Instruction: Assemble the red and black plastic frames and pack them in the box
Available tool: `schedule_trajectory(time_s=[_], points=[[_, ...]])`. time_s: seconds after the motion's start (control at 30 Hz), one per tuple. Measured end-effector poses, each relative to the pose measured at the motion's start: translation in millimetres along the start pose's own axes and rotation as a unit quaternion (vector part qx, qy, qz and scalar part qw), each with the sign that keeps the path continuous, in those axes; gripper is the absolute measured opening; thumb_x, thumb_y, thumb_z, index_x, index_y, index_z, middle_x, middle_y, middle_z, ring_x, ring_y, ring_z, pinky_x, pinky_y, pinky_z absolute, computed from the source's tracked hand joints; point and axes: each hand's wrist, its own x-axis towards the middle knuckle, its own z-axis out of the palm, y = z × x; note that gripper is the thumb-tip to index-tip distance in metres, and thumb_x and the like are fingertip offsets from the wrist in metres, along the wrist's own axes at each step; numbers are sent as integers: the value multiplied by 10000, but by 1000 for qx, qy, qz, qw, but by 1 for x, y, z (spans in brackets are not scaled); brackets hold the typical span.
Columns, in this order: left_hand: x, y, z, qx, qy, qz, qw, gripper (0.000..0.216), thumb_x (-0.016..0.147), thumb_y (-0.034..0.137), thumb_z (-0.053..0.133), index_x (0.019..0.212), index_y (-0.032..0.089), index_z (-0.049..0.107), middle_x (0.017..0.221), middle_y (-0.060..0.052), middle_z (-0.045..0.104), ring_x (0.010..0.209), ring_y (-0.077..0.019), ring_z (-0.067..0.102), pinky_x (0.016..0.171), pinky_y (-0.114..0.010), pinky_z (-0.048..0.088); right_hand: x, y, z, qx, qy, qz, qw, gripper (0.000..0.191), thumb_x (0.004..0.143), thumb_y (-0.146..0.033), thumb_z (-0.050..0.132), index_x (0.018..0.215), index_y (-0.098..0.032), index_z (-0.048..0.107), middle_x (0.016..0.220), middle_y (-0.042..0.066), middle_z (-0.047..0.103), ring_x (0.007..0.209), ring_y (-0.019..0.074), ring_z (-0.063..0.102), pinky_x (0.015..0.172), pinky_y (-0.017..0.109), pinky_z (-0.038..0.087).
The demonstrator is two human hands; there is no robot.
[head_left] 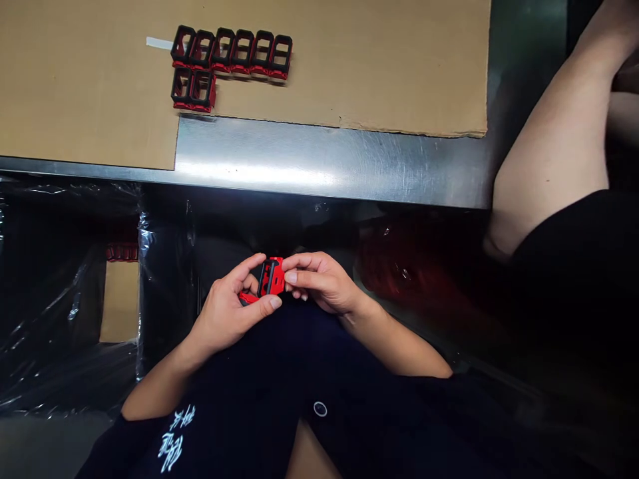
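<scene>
In front of my body I hold a small red-and-black plastic housing with an open black frame on one side. My left hand is closed around it, thumb along the lower edge and index finger at the top. More red plastic shows within the left palm; whether it is a separate piece I cannot tell. My right hand pinches at the housing's red right side with thumb and index finger, the other fingers curled beneath. Anything small between those fingertips is hidden.
Several similar red-and-black housings stand in two rows on cardboard over a metal table. A white strip lies beside them. Clear plastic film hangs at left. Another person's arm is at right.
</scene>
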Motion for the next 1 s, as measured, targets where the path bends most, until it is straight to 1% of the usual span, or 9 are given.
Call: schedule_trajectory(time_s=[0.27, 0.4, 0.5, 0.57, 0.63, 0.77, 0.83, 0.9, 1.0], points=[[0, 4, -3, 104, 3, 59, 993, 691, 780, 405, 830, 1421, 256, 618, 770, 37, 653, 607, -95, 569, 647, -217, 498, 4, 0, 0, 73, -9, 28, 997, 319, 715, -442, 809, 757, -127, 783, 551, 15, 674, 413, 85, 550, 362, 171, 382], [2, 0, -6, 91, 6, 74, 993, 699, 747, 349, 856, 1408, 284, 636, 1045, -29, 751, 792, -163, 686, 817, -279, 581, 2, 1, 1, 37, -4, 19, 999, 341, 703, -465, 853, 699, -136, 765, 538, 2, 665, 405, 69, 533, 380, 164, 391], [6, -5, -7, 95, 27, 80, 992, 665, 738, 341, 856, 1371, 262, 667, 1088, -49, 759, 765, -160, 681, 783, -276, 585, -2, 1, 1, -11, -11, -8, 1000, 310, 702, -451, 881, 745, -158, 788, 575, 1, 698, 457, 94, 598, 457, 194, 484], [10, -7, -7, 104, 56, 83, 990, 596, 747, 347, 845, 1315, 238, 704, 1019, -47, 763, 696, -141, 645, 747, -268, 569, -5, 1, 1, -54, -17, -33, 998, 268, 715, -419, 885, 792, -175, 805, 656, 16, 746, 544, 128, 665, 553, 241, 553], [12, -8, -7, 102, 82, 84, 988, 533, 760, 336, 828, 1271, 221, 728, 949, -42, 756, 673, -133, 620, 743, -266, 555, -8, 1, 1, -115, -16, -72, 991, 207, 745, -371, 873, 826, -188, 818, 731, 30, 778, 626, 154, 706, 619, 269, 570], [11, -8, -7, 51, 55, 90, 993, 629, 789, 287, 791, 1396, 214, 643, 892, -31, 716, 636, -109, 597, 682, -243, 531, -9, 3, 3, -248, -11, -186, 951, 111, 803, -309, 827, 866, -219, 831, 818, 40, 808, 683, 174, 731, 640, 280, 563], [9, -7, -5, 3, 38, 92, 995, 706, 778, 299, 804, 1447, 217, 595, 959, -50, 716, 638, -107, 606, 640, -234, 520, -7, 6, 3, -286, -19, -233, 929, 102, 822, -307, 811, 886, -230, 831, 861, 45, 814, 716, 184, 746, 677, 297, 587], [7, -7, -2, -43, 44, 90, 994, 772, 735, 308, 849, 1456, 225, 584, 1122, -95, 718, 677, -120, 632, 629, -240, 524, -4, 8, 2, -308, -27, -272, 911, 104, 839, -301, 795, 909, -232, 829, 880, 52, 814, 737, 188, 757, 708, 309, 609], [6, -8, 4, -80, 68, 82, 991, 864, 667, 266, 910, 1462, 252, 573, 1371, -143, 653, 793, -160, 673, 702, -269, 561, -1, 11, 1, -327, -33, -318, 889, 99, 852, -258, 782, 935, -225, 825, 892, 61, 809, 760, 185, 765, 716, 303, 622]])
